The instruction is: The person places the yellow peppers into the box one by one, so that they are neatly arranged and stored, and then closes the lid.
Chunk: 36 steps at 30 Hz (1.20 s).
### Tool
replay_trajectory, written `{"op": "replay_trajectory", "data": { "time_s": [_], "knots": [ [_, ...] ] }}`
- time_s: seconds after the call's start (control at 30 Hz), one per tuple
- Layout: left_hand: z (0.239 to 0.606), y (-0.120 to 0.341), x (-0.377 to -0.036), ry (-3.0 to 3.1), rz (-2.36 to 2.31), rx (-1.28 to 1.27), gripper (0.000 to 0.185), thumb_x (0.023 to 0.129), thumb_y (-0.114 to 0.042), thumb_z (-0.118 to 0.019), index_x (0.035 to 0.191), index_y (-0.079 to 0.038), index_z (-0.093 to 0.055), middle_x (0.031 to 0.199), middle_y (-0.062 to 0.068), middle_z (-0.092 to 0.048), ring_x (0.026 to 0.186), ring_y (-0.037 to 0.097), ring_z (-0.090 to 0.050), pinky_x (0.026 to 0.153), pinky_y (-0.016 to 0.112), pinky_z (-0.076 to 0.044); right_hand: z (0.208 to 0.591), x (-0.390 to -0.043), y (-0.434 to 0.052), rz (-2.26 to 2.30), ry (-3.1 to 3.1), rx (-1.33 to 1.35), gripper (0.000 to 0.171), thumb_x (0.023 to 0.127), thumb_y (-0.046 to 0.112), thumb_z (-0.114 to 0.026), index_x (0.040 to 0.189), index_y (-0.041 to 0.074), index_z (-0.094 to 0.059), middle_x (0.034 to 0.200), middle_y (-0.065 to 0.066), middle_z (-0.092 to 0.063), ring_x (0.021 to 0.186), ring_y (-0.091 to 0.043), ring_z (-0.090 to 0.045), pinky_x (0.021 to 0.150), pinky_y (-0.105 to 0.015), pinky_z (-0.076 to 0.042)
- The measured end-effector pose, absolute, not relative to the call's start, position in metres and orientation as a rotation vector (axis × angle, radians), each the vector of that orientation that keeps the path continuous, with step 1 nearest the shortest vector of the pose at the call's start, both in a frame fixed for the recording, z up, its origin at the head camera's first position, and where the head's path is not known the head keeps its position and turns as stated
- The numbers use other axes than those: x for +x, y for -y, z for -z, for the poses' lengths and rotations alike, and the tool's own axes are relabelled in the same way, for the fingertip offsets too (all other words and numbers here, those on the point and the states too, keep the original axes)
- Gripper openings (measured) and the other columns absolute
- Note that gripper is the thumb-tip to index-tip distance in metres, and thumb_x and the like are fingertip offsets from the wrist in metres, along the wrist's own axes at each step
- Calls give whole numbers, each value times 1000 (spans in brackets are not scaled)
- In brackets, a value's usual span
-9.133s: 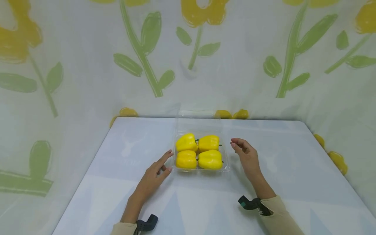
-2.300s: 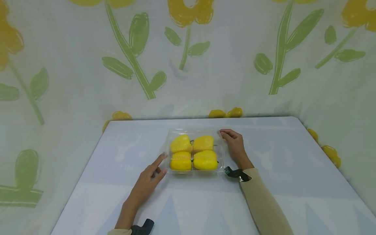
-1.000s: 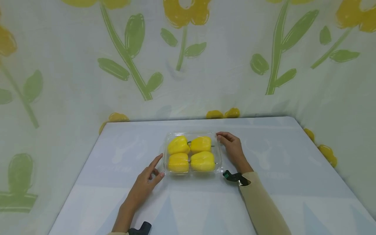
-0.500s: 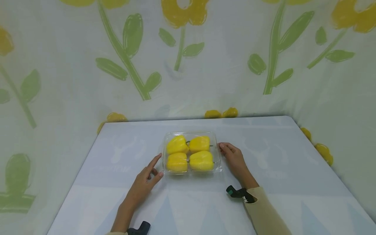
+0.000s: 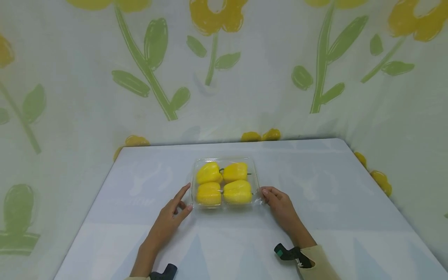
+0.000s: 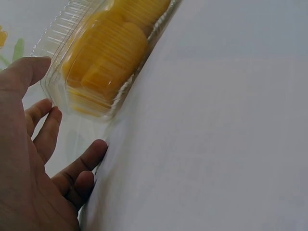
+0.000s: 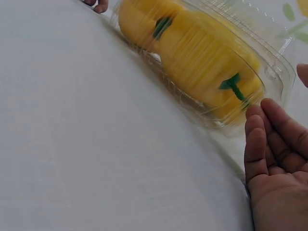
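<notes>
A clear plastic clamshell box (image 5: 258, 182) lies mid-table with its lid down over several yellow bell peppers (image 5: 238, 191). My left hand (image 5: 183, 198) lies flat on the table at the box's near left corner, index finger stretched out along its side. My right hand (image 5: 266, 193) rests at the near right corner, loosely curved fingertips against the rim. In the left wrist view the box (image 6: 57, 33) sits just past my left hand (image 6: 48, 125). In the right wrist view my right hand (image 7: 269, 125) is beside the box (image 7: 276, 60), with green pepper stems showing through the plastic.
The pale blue-white table (image 5: 315, 217) is walled on three sides by a curtain (image 5: 280, 77) printed with yellow flowers and green leaves. Its far edge runs just behind the box. A black camera mount (image 5: 287, 252) sits on my right wrist.
The lid, open 9 s ago, is now down. Over the last second my right hand slid from the box's far right corner to its near right corner. The left hand stayed put.
</notes>
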State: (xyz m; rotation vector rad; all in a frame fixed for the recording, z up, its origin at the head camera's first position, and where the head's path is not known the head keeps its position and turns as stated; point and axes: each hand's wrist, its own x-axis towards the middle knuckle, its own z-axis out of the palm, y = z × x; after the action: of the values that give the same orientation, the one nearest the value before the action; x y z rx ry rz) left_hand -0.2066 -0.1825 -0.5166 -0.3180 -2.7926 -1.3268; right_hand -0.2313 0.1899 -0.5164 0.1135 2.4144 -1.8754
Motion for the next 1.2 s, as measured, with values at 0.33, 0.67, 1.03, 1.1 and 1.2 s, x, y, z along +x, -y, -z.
{"op": "replay_trajectory", "data": {
  "time_s": [0.33, 0.67, 1.03, 1.1, 1.2],
  "knots": [
    [517, 185, -204, 2804, 1331, -317, 62, 99, -50, -58, 154, -49, -28, 95, -4, -58, 87, 19, -48, 76, 39, -41, 514, -216, -185, 1849, -2383, 136, 29, 98, 37, -63, 105, 11, -72, 97, -6, -65, 95, -22, -55, 81, -32, -46],
    [516, 184, -206, 2793, 1346, -316, 62, 99, -49, -58, 154, -49, -28, 94, -4, -58, 86, 19, -48, 75, 39, -41, 518, -216, -187, 1881, -2349, -42, 28, 97, 30, -66, 90, 3, -71, 83, -10, -65, 82, -21, -55, 72, -27, -47],
    [513, 184, -206, 2790, 1336, -328, 63, 99, -48, -59, 153, -50, -28, 95, -4, -58, 86, 20, -49, 75, 39, -42, 515, -219, -184, 1954, -2259, 57, 25, 98, 22, -64, 91, -1, -72, 84, -12, -67, 80, -21, -58, 71, -27, -49],
    [513, 184, -206, 2790, 1342, -326, 63, 99, -49, -59, 153, -51, -28, 96, -4, -57, 86, 20, -49, 75, 39, -42, 514, -219, -184, 1954, -2254, 65, 26, 98, 22, -64, 92, -2, -72, 85, -11, -68, 81, -21, -59, 73, -27, -50],
    [513, 183, -205, 2790, 1349, -323, 63, 98, -51, -58, 153, -51, -28, 96, -4, -58, 87, 20, -49, 75, 39, -42, 512, -217, -183, 1951, -2254, 76, 27, 98, 22, -65, 93, -3, -72, 86, -11, -68, 82, -21, -60, 74, -27, -51]
  ]
}}
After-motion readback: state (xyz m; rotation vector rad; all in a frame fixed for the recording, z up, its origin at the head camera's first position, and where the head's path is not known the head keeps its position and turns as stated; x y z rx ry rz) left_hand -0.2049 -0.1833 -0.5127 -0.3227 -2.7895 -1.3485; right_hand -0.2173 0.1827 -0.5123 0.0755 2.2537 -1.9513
